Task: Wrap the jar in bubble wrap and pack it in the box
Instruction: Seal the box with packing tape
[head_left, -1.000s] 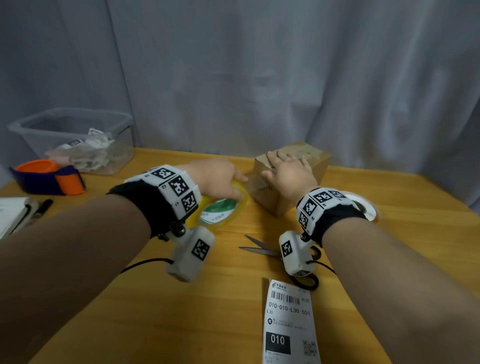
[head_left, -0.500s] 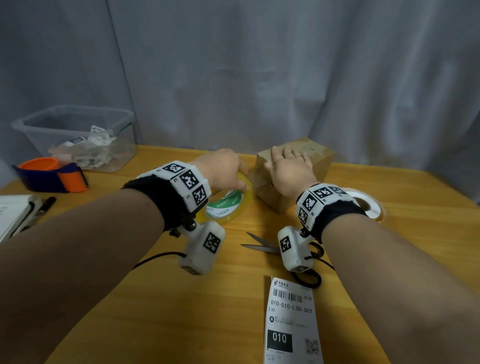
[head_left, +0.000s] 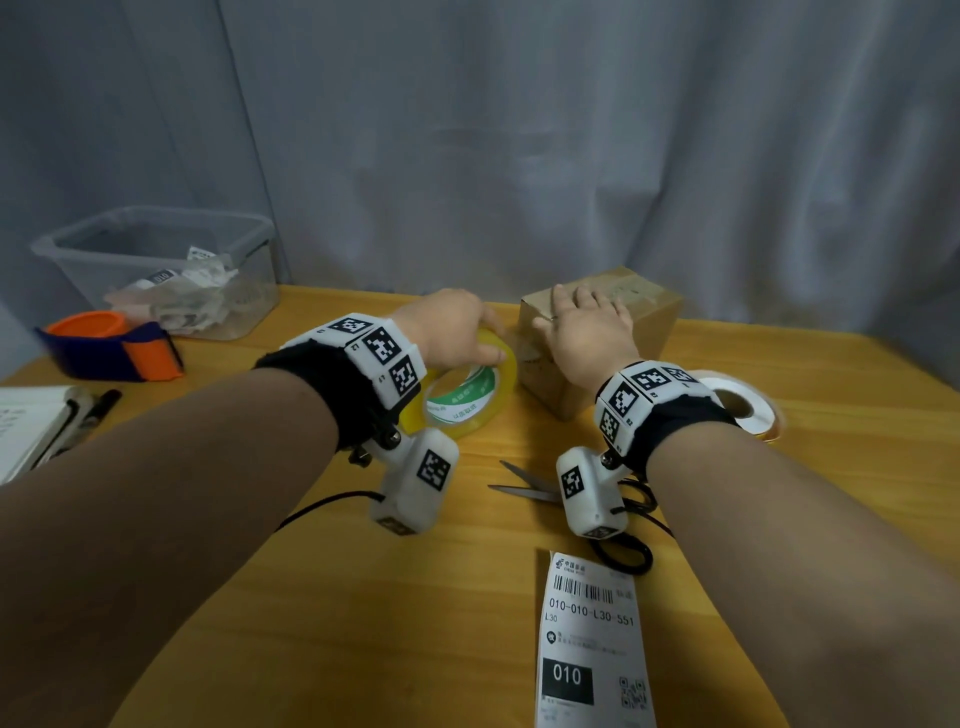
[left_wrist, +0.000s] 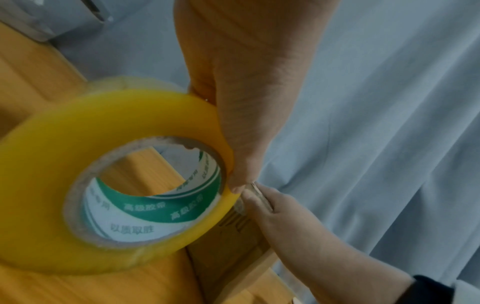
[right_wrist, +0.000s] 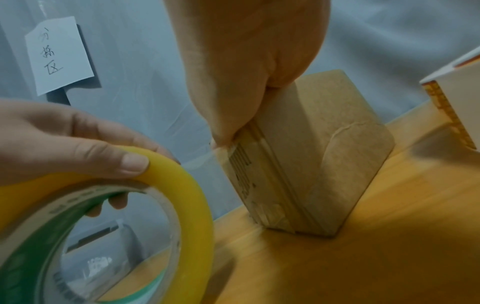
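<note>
The closed cardboard box (head_left: 649, 312) stands at the back middle of the wooden table (head_left: 363, 597). My right hand (head_left: 587, 332) lies flat on its top with straight fingers, and the thumb presses its near left edge (right_wrist: 221, 142). My left hand (head_left: 452, 332) grips a yellow tape roll (head_left: 470, 400) with a green and white core, tilted just left of the box. A short clear strip of tape (right_wrist: 200, 162) runs from the roll (right_wrist: 192, 205) to the box edge (right_wrist: 249, 164) under the right thumb. Neither jar nor bubble wrap is in sight.
Scissors (head_left: 530, 483) lie under my right wrist, with a shipping label (head_left: 592, 644) nearer me. A roll of white labels (head_left: 743, 405) sits right of the box. At the left are a clear bin (head_left: 156, 260), an orange and blue object (head_left: 114, 348), a notebook (head_left: 31, 426) and a pen (head_left: 98, 405).
My left hand has carried the tape roll a little farther in and right, closer to the box. The right hand has stayed on the box top.
</note>
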